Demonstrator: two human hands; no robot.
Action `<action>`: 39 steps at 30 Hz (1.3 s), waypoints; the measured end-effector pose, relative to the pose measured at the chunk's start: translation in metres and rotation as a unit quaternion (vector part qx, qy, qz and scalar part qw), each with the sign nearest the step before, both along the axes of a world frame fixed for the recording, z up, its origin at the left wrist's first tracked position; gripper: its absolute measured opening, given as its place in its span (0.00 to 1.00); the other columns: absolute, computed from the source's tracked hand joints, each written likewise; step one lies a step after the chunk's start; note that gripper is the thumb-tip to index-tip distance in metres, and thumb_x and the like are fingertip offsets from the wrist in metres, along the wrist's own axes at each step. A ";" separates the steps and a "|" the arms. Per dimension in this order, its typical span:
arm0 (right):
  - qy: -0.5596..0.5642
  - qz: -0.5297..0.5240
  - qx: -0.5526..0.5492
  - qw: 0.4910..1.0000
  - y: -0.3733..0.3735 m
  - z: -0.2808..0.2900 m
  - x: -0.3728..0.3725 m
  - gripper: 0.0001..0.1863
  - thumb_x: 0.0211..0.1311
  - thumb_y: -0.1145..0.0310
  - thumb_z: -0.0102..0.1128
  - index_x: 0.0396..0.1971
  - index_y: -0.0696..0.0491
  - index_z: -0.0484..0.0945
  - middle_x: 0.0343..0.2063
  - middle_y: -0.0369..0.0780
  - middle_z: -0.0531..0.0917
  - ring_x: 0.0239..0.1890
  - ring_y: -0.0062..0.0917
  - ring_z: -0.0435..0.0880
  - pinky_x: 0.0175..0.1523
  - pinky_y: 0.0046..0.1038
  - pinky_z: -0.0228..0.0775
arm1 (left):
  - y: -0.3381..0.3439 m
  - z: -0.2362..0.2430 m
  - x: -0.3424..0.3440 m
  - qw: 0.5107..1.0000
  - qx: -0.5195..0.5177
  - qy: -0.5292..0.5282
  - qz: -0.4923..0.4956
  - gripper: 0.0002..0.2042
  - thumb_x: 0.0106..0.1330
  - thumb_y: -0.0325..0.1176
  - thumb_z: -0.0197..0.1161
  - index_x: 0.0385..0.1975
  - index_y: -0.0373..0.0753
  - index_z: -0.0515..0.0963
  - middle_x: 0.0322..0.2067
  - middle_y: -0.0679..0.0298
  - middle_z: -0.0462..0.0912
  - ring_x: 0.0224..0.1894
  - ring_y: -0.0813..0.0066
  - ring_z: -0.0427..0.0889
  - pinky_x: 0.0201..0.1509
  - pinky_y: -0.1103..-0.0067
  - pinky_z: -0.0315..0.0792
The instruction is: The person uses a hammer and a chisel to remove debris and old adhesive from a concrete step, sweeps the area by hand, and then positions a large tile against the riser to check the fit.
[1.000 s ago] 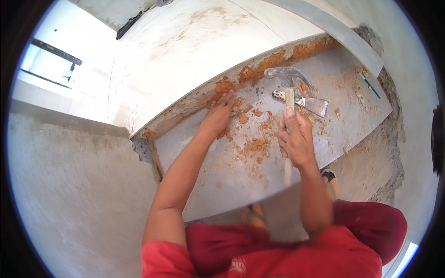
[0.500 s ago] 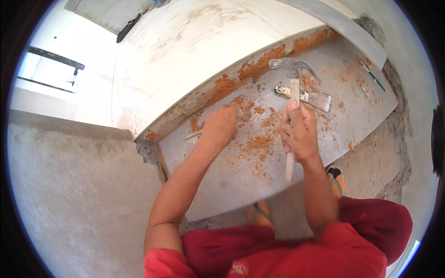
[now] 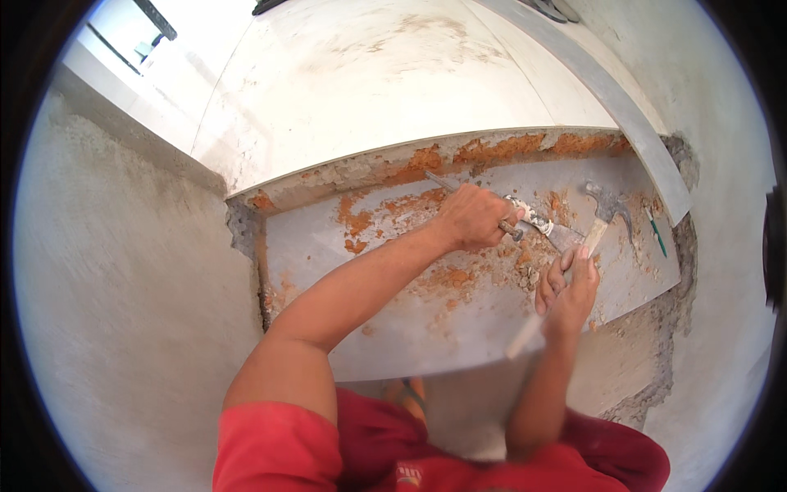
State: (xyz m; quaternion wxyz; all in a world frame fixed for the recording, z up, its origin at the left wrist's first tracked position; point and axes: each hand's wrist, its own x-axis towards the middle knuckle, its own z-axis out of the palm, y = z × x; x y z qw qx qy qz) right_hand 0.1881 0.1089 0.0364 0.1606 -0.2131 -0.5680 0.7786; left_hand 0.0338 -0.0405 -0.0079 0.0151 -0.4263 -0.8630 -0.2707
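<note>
My left hand (image 3: 474,218) is closed around a steel chisel (image 3: 441,181). Its thin tip points at the rough orange-and-grey edge strip, and its struck end sticks out toward my right hand. My right hand (image 3: 571,289) grips a claw hammer (image 3: 597,233) by the pale wooden handle, the worn metal head raised at the far end. Between the two hands a putty knife (image 3: 537,217) with a plaster-smeared handle lies on the grey slab (image 3: 393,332), its blade partly behind the hammer handle. Orange and grey crumbs (image 3: 459,277) are scattered over the slab.
Beyond the slab rises a broken mortar edge (image 3: 492,152) with a large white surface (image 3: 328,90) above it. A green pen-like stick (image 3: 658,234) lies at the right. A grey strip (image 3: 607,90) leans there, beside a plastered wall (image 3: 721,148). Another wall (image 3: 131,271) stands left.
My left hand has moved right, and the chisel now shows, tip toward the edge. My right hand has shifted right and nearer with the hammer. The view has turned.
</note>
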 end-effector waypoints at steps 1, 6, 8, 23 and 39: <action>0.001 0.002 -0.010 1.000 0.000 -0.002 0.001 0.22 0.83 0.48 0.44 0.31 0.49 0.63 0.15 0.30 0.61 0.10 0.13 0.56 0.10 0.21 0.50 | -0.001 -0.008 -0.001 1.000 0.029 0.005 0.006 0.26 0.78 0.46 0.55 0.17 0.38 0.77 0.14 0.53 0.78 0.16 0.53 0.76 0.23 0.61 0.68; 0.002 -0.009 -0.025 1.000 0.002 -0.011 0.007 0.22 0.83 0.49 0.44 0.31 0.49 0.63 0.14 0.30 0.61 0.09 0.14 0.56 0.10 0.21 0.52 | 0.007 -0.032 -0.009 0.999 0.050 -0.011 0.009 0.24 0.79 0.45 0.55 0.21 0.37 0.78 0.15 0.53 0.80 0.14 0.54 0.76 0.22 0.62 0.70; -0.007 -0.024 -0.065 0.998 -0.006 -0.017 0.008 0.22 0.83 0.49 0.44 0.31 0.49 0.63 0.14 0.31 0.61 0.09 0.14 0.57 0.10 0.21 0.52 | 0.007 -0.036 -0.009 0.997 0.057 0.031 0.028 0.23 0.80 0.45 0.54 0.23 0.37 0.78 0.15 0.53 0.80 0.14 0.56 0.76 0.22 0.63 0.71; -0.072 0.012 -0.137 0.988 -0.044 -0.049 0.009 0.20 0.84 0.51 0.42 0.33 0.50 0.64 0.14 0.32 0.63 0.08 0.17 0.59 0.09 0.24 0.55 | 0.035 -0.056 -0.021 0.996 0.051 0.012 0.068 0.20 0.80 0.39 0.52 0.28 0.33 0.81 0.21 0.47 0.84 0.22 0.48 0.86 0.27 0.58 0.79; -0.057 0.015 -0.116 0.991 -0.027 -0.054 -0.005 0.19 0.84 0.51 0.42 0.32 0.49 0.64 0.14 0.31 0.62 0.09 0.16 0.59 0.09 0.23 0.54 | 0.044 -0.066 -0.030 0.992 0.032 0.054 0.114 0.20 0.79 0.38 0.52 0.27 0.31 0.81 0.25 0.43 0.86 0.25 0.45 0.88 0.29 0.58 0.82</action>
